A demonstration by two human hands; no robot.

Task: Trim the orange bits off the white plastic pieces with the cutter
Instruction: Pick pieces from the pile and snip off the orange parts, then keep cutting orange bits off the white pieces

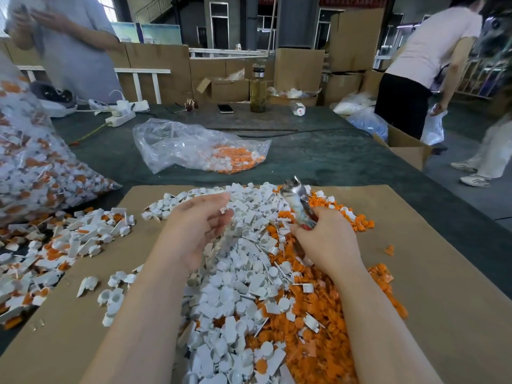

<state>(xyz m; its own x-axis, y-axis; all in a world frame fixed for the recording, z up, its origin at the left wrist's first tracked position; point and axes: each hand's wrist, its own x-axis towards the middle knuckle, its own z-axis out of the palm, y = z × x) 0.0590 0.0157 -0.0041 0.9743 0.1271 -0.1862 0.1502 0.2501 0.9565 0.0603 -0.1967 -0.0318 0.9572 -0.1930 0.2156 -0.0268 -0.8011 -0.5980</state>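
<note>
My right hand (pixel 325 239) grips the metal cutter (pixel 297 202) by its handles, jaws pointing up and away over the pile. My left hand (pixel 198 224) hovers palm-in over the heap with relaxed fingers; a small white bit (pixel 222 210) shows by its fingertips, and a blurred piece hangs just below the palm. Between my arms lies a heap of white plastic pieces (pixel 243 286), with orange bits (pixel 327 306) massed on its right side. Untrimmed white-and-orange pieces (pixel 55 245) spread at the left on a sheet of cardboard (pixel 443 286).
A full clear bag of untrimmed pieces (pixel 30 162) leans at the left. A half-empty plastic bag (pixel 199 148) lies beyond the cardboard. A bottle (pixel 258 90), a phone (pixel 225 108) and a power strip (pixel 122 117) sit at the table's far edge. Two people stand behind.
</note>
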